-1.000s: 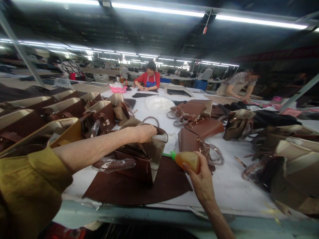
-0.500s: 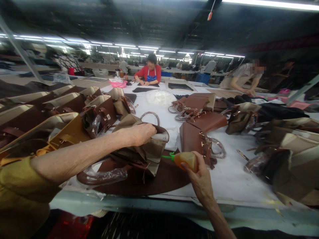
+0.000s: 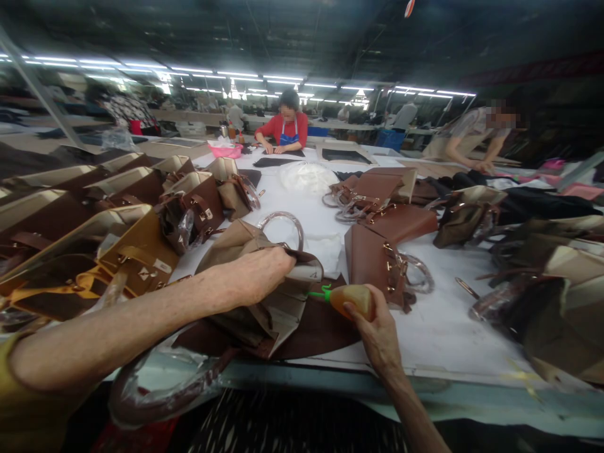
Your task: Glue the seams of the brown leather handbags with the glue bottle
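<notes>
the handle (image 3: 123, 402) now overhangs the table (image 3: 446, 340), left hand (image 3: 259, 274) seemingly pinching a bag (image 3: 285, 305), right hand (image 3: 380, 327) gripping a bottle (image 3: 348, 301), handbags (image 3: 372, 258) beyond.

Far beyond the left hand (image 3: 265, 272), rows of white tube lights (image 3: 238, 74) glow beneath a dark ceiling (image 3: 283, 34); a pale post (image 3: 41, 91) slants to that hand's left.

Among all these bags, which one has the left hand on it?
The brown bag just left of the bottle; only its plastic-wrapped handle hangs over the table's front edge.
</notes>
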Tool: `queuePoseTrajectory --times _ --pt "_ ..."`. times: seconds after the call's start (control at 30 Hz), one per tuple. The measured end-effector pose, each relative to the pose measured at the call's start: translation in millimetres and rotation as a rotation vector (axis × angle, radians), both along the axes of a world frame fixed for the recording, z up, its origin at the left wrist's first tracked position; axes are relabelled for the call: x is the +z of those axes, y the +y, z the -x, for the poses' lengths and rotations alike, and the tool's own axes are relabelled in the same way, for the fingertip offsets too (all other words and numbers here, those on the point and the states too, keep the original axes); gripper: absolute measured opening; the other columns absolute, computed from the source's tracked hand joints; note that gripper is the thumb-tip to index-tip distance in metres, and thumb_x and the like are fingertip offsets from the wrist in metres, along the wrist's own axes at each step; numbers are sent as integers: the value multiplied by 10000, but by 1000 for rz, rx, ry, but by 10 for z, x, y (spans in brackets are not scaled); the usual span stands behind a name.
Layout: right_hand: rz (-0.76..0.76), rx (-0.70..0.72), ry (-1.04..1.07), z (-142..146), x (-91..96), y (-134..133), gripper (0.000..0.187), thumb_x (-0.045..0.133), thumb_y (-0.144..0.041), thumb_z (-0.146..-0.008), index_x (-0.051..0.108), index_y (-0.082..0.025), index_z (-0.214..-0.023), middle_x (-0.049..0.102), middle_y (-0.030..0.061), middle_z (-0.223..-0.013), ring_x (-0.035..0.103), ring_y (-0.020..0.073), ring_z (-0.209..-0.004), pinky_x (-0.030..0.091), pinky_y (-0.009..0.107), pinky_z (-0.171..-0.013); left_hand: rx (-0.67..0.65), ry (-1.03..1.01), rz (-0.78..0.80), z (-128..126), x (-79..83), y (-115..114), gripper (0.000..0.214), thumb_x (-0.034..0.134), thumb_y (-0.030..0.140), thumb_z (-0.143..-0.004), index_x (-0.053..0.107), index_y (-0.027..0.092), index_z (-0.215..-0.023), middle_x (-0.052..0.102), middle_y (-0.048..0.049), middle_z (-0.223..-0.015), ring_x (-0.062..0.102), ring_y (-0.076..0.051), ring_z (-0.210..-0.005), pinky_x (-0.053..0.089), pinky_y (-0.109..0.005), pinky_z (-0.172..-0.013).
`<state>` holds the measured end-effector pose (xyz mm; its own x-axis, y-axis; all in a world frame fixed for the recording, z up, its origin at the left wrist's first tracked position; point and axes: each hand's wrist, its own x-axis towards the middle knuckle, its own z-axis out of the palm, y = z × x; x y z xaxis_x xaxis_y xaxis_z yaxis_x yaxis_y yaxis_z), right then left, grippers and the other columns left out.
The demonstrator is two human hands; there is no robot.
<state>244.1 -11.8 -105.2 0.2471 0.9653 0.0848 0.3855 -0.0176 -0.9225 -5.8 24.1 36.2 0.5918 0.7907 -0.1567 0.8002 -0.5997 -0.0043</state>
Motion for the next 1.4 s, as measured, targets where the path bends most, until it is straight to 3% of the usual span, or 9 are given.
queuePoseTrajectory --times 0.17,0.4,0.8,1.1,1.27,1.4 --pt "39 -11 52 -23 8 -1 573 661 -516 -658 538 -188 -1112 631 50 -901 585 268 -805 495 360 -663 -1 -22 38 16 -9 -28 118 443 152 -824 539 173 -890 617 -74 -886 611 -210 -821 453 -281 -661" --pt "114 17 153 -54 -4 -17 512 655 -518 -680 541 -199 -1064 611 22 -804 542 198 -564 472 308 -444 3 -35 13 30 -24 -102 108 458 140 -813 529 169 -890 612 -61 -833 610 -202 -781 454 -285 -680" --pt "180 56 263 -38 16 -129 497 685 -518 -656 538 -208 -1015 608 23 -789 531 194 -533 474 316 -436 4 -51 21 93 -151 -198 213 443 84 -796 502 168 -982 598 -68 -838 605 -215 -828 448 -301 -748" --pt "260 83 328 -20 21 -267 459 673 -497 -700 522 -218 -1032 604 -10 -782 457 120 -422 448 289 -412 -47 -97 21 166 -266 -301 386 407 10 -754 446 183 -1097 563 -74 -1050 550 -185 -972 424 -275 -858" --pt "257 81 311 -22 26 -258 445 667 -498 -709 529 -214 -1022 598 -9 -727 495 149 -442 371 258 -359 -35 -84 12 189 -325 -384 419 391 3 -744 430 168 -1127 570 -82 -1011 556 -193 -972 433 -286 -864" --pt "275 75 290 -62 23 -286 454 663 -509 -709 535 -208 -1024 598 -11 -712 498 152 -439 376 261 -357 -35 -135 29 208 -333 -456 521 390 9 -747 351 167 -1242 545 -105 -1135 519 -200 -1084 417 -304 -921"
